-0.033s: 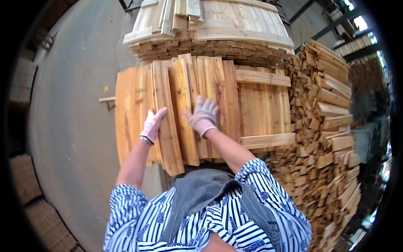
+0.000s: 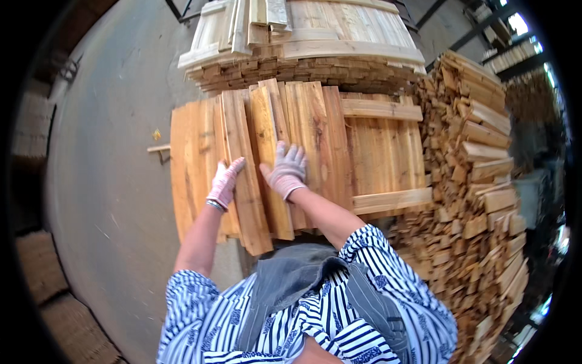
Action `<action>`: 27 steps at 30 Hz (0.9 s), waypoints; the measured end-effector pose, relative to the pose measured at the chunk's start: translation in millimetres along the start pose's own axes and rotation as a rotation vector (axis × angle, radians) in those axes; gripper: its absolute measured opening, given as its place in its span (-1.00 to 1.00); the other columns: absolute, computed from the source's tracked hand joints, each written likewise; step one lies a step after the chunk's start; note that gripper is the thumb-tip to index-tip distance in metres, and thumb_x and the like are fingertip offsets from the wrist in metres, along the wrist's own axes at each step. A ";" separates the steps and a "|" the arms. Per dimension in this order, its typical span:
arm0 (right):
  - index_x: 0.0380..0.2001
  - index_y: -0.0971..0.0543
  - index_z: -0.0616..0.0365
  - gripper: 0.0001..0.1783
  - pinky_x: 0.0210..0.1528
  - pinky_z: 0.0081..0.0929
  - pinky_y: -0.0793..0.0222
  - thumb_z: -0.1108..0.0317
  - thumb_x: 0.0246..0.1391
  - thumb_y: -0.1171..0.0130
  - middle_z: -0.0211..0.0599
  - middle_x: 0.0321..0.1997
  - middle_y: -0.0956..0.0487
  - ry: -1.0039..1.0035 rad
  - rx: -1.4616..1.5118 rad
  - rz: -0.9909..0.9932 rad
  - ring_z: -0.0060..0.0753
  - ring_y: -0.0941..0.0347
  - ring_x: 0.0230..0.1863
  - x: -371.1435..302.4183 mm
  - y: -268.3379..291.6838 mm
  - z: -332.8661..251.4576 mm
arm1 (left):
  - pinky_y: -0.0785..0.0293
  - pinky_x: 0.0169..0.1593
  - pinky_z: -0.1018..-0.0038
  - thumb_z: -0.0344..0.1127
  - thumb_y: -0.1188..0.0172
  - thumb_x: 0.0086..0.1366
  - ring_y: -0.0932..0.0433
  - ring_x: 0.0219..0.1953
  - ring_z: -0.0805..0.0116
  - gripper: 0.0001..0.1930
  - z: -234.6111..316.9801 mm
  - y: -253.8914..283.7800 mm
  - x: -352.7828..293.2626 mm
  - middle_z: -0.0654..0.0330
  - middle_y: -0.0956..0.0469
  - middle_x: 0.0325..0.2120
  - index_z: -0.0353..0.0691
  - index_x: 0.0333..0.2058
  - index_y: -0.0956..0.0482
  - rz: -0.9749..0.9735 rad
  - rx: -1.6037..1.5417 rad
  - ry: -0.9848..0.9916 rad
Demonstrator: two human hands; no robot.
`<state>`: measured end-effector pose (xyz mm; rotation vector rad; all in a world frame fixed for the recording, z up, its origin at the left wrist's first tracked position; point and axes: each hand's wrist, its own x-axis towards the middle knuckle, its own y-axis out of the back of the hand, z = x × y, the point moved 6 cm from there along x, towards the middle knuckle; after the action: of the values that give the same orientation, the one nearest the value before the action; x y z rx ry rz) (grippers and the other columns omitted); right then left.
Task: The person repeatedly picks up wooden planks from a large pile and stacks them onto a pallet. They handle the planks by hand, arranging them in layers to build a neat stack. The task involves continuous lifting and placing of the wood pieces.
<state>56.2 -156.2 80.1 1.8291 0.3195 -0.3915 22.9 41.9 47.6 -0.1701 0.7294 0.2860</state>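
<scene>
My left hand (image 2: 225, 183), in a pale pink-and-white glove, grips the left edge of a long wooden plank (image 2: 247, 182). Its thumb lies over the plank's top face; the other fingers are partly hidden at the edge. Just right of that plank lies a yellowish plank (image 2: 265, 130) with a knotty surface. My right hand (image 2: 287, 173), gloved alike, rests with fingers spread across the yellowish plank and the boards beside it. Both planks lie lengthwise, slightly askew, on a layer of side-by-side boards (image 2: 194, 158).
To the right, two crosspieces (image 2: 388, 201) lie over the boards. Beyond stands a stack of pale boards (image 2: 357, 51) with loose strips on top. A tall heap of cut wood pieces (image 2: 467, 212) rises at the right. Grey floor (image 2: 103, 182) stretches on the left.
My right hand has shifted slightly left and down over the boards, its fingers less blurred now. My left hand keeps its place on the plank. The whole view has moved a little.
</scene>
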 end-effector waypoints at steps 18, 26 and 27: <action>0.42 -0.17 0.28 -0.22 0.43 -0.34 -0.16 0.09 0.26 -0.09 0.23 0.41 -0.30 0.045 0.969 0.212 0.04 -0.22 0.45 -12.7 58.7 168.3 | -0.63 -0.01 0.27 -0.11 -0.30 0.34 -0.58 0.02 0.24 -0.05 -9.6 11.3 9.4 0.06 -0.53 0.07 -0.20 0.46 0.16 -0.022 0.051 -0.018; 0.47 -0.08 0.17 -0.15 0.42 -0.18 -0.16 -0.04 0.28 -0.05 0.22 0.41 -0.27 -0.132 0.608 0.213 0.15 -0.21 0.41 31.4 0.6 219.4 | -0.58 0.08 0.22 -0.07 -0.30 0.33 -0.53 0.10 0.17 -0.09 -5.5 6.6 13.1 0.03 -0.45 0.18 -0.25 0.43 0.08 -0.037 0.109 -0.034; 0.48 -0.04 0.15 -0.11 0.43 -0.15 -0.14 -0.05 0.25 -0.08 0.24 0.42 -0.23 -0.178 0.543 0.238 0.16 -0.21 0.42 28.1 -3.6 226.1 | -0.57 0.09 0.21 -0.06 -0.31 0.32 -0.53 0.10 0.17 -0.10 -2.9 -0.5 8.8 0.02 -0.45 0.18 -0.26 0.42 0.06 -0.043 0.114 -0.020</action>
<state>56.8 -371.4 5.3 2.3097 -0.1457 -0.5029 27.5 42.5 39.6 -0.0743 0.7192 0.2040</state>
